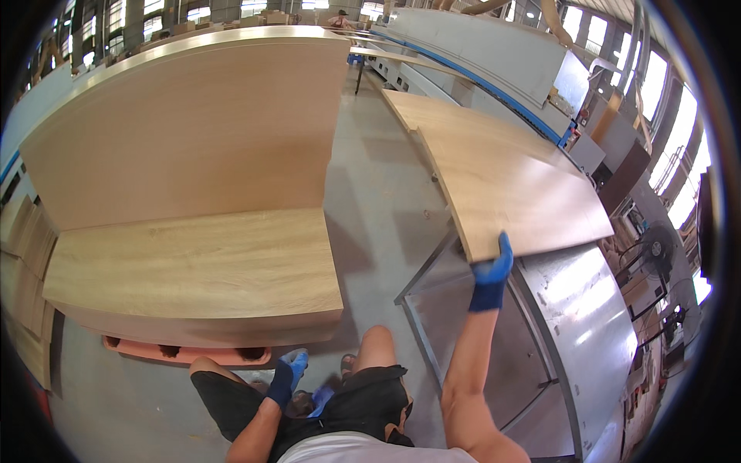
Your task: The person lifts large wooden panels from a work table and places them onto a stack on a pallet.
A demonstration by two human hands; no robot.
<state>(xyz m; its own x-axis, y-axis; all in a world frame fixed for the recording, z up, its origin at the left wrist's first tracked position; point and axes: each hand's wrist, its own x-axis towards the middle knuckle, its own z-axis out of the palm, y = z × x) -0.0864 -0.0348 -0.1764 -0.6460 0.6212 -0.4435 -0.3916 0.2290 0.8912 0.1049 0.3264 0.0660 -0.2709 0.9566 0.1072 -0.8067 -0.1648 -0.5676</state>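
Note:
My right hand (494,270), in a blue glove, grips the near edge of a wood-grain board (509,177). Its thumb lies on top, and the fingers are hidden underneath. This board lies on a metal-framed table (579,309), overlapping another wood-grain board (424,106) beyond it. My left hand (294,366), also gloved in blue, hangs low between my knees and the stack. It appears loosely open, with nothing visible in it. Left of me lies a stack of wood-grain boards (193,262), its far part rising much higher than the near part.
An orange pallet (185,353) sits under the stack. More boards (27,278) stand at the far left. A long grey machine with a blue rail (494,89) runs along the right. A black fan (656,247) stands at right, and a person (340,21) is far off.

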